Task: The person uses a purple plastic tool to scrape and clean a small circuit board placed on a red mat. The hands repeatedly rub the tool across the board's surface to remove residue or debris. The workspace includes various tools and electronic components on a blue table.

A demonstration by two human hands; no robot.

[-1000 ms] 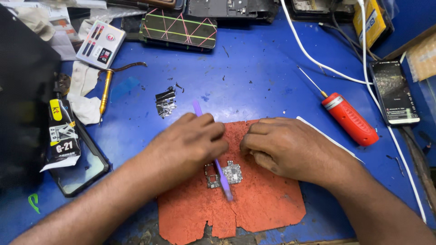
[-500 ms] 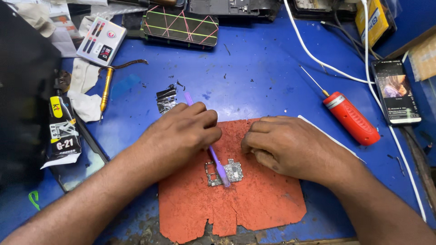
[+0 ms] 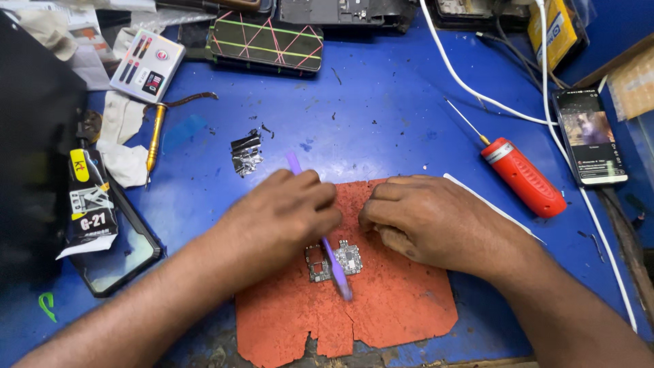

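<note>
Left hand (image 3: 283, 218) fisted tight round purple brush (image 3: 323, 238): handle sticks out above the knuckles, blurred head below the fist lies across small circuit board (image 3: 334, 260). Board sits mid orange mat (image 3: 381, 307), just below and between both hands. Right hand (image 3: 422, 221) curled, fingers together, fingertips (image 3: 371, 218) pressing on the mat just above the board's right edge; holds nothing I can see. Further right on blue table (image 3: 381, 102): red-handled screwdriver (image 3: 521, 177), phone (image 3: 589, 136) with lit screen.
</note>
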